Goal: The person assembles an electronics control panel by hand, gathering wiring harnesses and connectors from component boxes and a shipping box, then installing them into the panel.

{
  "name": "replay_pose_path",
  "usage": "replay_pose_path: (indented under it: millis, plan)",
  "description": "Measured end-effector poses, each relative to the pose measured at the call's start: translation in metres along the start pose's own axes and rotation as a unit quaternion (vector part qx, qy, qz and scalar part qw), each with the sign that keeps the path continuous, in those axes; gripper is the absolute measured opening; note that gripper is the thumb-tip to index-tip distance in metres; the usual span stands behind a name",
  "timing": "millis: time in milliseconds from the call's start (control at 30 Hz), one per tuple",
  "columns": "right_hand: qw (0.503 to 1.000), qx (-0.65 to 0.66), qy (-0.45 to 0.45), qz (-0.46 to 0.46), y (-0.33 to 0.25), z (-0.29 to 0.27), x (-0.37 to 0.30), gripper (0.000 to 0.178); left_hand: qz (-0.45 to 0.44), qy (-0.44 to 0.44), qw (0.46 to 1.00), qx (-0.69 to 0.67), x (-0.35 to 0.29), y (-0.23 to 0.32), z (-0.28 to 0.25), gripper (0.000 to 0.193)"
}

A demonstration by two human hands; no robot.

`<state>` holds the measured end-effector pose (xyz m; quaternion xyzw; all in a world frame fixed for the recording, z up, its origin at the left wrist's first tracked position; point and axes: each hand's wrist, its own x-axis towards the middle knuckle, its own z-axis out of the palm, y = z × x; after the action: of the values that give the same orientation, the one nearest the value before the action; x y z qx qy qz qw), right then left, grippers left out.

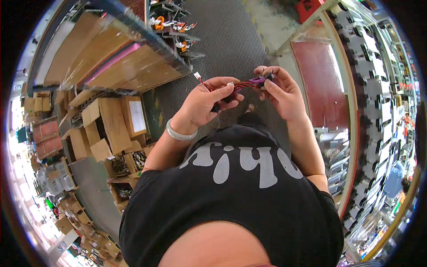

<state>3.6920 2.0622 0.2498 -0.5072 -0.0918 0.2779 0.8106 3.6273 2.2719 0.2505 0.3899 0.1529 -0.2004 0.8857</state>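
Observation:
A wire harness (242, 84) of red, dark and purple wires stretches between my two hands, above the dark floor. My left hand (209, 99), with a pale bangle at its wrist, is closed round one end; a white connector (197, 76) on a red wire sticks out past it. Another white connector (231, 85) shows by my left thumb, and a black piece (215, 107) hangs below those fingers. My right hand (281, 91) pinches the other end between thumb and fingers, at the purple wires and a dark connector. The parts inside both palms are hidden.
Opened cardboard boxes (111, 122) stand at the left, below a large framed board (129, 58). A rack (180, 31) with orange and white wired parts is ahead. On the right runs a long rack (362, 89) with rows of white and black pieces, beside a dark red panel (321, 84).

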Motion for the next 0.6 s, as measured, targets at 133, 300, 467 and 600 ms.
replay_pose_path:
  millis: [133,300,467,600]
  plan:
    - [0.985,-0.090,-0.017,-0.146,-0.014,-0.043,0.083,0.022,0.068,0.013,0.997,-0.017,0.084,0.032,0.003,0.020]
    - [0.984,-0.093,0.004,-0.150,-0.061,-0.090,0.188,0.016,0.133,0.062,0.988,-0.055,0.187,0.074,0.025,0.020]
    - [0.989,-0.058,-0.028,-0.130,-0.110,-0.122,0.283,0.015,0.179,0.089,0.977,-0.076,0.263,0.138,0.046,0.020]
    - [0.998,0.016,-0.047,-0.029,-0.136,-0.139,0.364,0.015,0.197,0.076,0.972,-0.099,0.327,0.187,0.037,0.016]
